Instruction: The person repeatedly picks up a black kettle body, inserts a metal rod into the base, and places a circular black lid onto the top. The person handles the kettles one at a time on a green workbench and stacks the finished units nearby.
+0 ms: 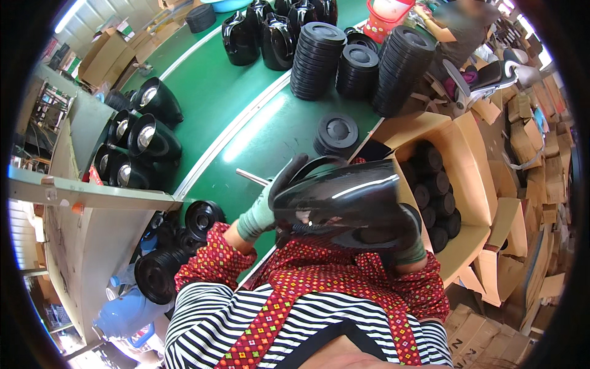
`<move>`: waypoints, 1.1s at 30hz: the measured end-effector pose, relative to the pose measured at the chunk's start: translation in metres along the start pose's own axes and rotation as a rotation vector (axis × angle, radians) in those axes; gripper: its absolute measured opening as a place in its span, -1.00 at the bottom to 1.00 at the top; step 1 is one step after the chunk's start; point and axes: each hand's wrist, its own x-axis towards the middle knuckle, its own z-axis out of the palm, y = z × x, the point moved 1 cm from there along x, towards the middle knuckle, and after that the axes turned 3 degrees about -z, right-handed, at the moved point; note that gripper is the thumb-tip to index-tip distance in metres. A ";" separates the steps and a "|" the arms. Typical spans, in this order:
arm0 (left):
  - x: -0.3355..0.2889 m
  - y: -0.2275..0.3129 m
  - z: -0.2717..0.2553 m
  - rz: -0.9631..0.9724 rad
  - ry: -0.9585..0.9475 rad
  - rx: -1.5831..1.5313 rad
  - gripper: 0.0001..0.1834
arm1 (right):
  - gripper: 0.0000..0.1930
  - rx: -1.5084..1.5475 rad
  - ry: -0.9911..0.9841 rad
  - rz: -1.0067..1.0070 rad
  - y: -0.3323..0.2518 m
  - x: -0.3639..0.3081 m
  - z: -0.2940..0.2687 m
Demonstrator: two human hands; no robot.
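Observation:
A glossy black jug body (pixel 344 190) lies sideways in front of my chest, slightly blurred. At its left end my left hand (pixel 276 197), in a green glove with dark fingers, is closed around the edge. My gloved right hand (pixel 409 237) grips the other end from below, its fingers mostly hidden behind the jug. A thin metal rod (pixel 252 178) sticks out beside the left glove; I cannot tell whether it is held or lies on the bench. Just beyond the jug sits a short stack of round black discs (pixel 337 132) on the green bench (pixel 246 138).
Tall stacks of black discs (pixel 318 61) and several glossy black jugs (pixel 279 40) stand at the back. More black shells with silvery insides (pixel 147 135) lie left. An open carton (pixel 473 178) of black round parts is at my right. Beyond, a person (pixel 461 34) works near a red bucket (pixel 387 21).

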 end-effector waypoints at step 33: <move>0.007 -0.026 0.049 -0.257 -0.210 -0.973 -0.38 | -0.05 -0.850 0.158 -0.587 -0.061 0.009 0.054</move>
